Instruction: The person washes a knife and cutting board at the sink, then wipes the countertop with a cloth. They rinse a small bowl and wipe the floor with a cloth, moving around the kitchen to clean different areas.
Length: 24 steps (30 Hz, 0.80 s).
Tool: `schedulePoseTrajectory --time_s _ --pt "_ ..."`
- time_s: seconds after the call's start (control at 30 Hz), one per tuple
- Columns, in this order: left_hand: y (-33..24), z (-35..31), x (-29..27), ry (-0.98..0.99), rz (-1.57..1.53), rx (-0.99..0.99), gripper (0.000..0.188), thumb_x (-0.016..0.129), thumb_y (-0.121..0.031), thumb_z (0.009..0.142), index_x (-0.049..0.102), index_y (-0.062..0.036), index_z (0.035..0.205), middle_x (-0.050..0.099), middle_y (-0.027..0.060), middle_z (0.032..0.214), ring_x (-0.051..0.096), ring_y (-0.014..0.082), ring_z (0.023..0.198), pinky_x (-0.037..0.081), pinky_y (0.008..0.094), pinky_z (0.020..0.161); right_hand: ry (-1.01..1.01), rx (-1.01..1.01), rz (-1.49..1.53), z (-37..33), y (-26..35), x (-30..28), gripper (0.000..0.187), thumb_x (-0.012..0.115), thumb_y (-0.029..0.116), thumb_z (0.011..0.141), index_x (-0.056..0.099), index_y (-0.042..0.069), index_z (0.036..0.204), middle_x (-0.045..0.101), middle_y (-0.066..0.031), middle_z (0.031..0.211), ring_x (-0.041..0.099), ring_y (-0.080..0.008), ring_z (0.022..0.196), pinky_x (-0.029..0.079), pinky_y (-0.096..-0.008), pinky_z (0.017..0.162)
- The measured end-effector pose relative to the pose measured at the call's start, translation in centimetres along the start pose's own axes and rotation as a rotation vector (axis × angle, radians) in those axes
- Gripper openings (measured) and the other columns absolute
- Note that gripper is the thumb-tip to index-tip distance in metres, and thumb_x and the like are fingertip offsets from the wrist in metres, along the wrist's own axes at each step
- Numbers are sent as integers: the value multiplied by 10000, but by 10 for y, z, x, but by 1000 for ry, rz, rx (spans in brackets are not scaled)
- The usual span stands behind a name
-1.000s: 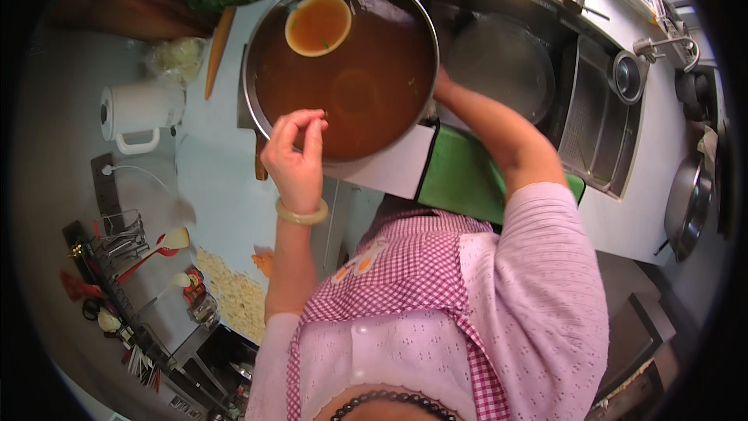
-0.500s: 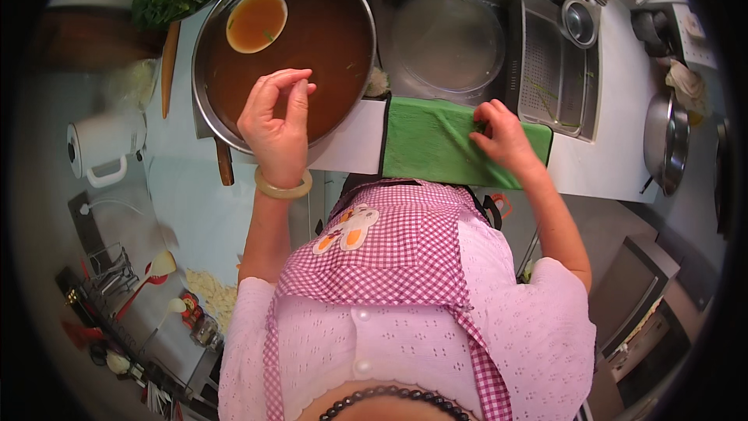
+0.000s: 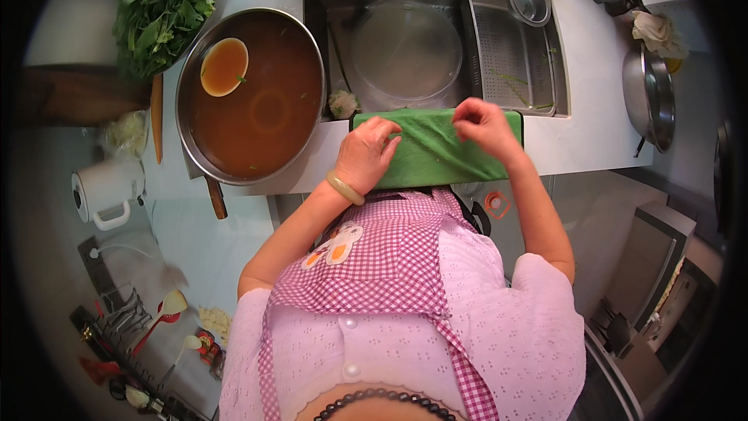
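Your left hand has moved from above the wide basin to the left end of the green cloth, while your right hand stays over its right part. Both sets of fingers are loosely curled, gaps narrow; you can't tell from this angle whether either pinches fabric. The cloth hangs over the worktop's front edge before the sink, perhaps to catch drips. Left of the sink, your basin of brown liquid reaches that front edge, a cream bowl inside, possibly kept as a scoop. Leafy greens lie beyond; a perforated tray fills the sink's right side. Further out, a white kettle stands left.
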<state>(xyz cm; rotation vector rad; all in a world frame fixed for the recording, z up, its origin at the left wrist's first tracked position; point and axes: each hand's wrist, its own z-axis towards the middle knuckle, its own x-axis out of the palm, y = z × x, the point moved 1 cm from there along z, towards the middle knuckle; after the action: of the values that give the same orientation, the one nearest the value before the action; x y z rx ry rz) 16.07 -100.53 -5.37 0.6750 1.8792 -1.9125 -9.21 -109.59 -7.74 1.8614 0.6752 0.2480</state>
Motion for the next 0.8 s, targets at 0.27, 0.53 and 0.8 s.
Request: schedulePoseTrajectory --time_s 0.27,0.53,0.8 --pt "16 -3 13 36 -7 -84 100 662 -79 822 630 -28 902 624 124 855 645 297 761 516 383 675 -465 59 -580 74 -78 -174 88 612 -15 765 649 26 833 657 -106 725 642 -222 667 526 -341 608" --pt "7 -3 13 2 -51 -210 101 668 -44 817 637 -21 910 613 99 830 645 224 717 514 321 632 -276 -4 -1056 105 -151 -208 234 637 -19 699 589 29 923 592 -183 990 587 -387 979 500 -445 834" --pt "1 0 18 -26 1 -254 99 672 -44 820 648 -30 916 608 93 837 638 214 688 509 311 616 -146 5 -1035 96 -153 -212 382 770 66 655 559 32 971 570 -174 1026 572 -388 983 490 -450 846"
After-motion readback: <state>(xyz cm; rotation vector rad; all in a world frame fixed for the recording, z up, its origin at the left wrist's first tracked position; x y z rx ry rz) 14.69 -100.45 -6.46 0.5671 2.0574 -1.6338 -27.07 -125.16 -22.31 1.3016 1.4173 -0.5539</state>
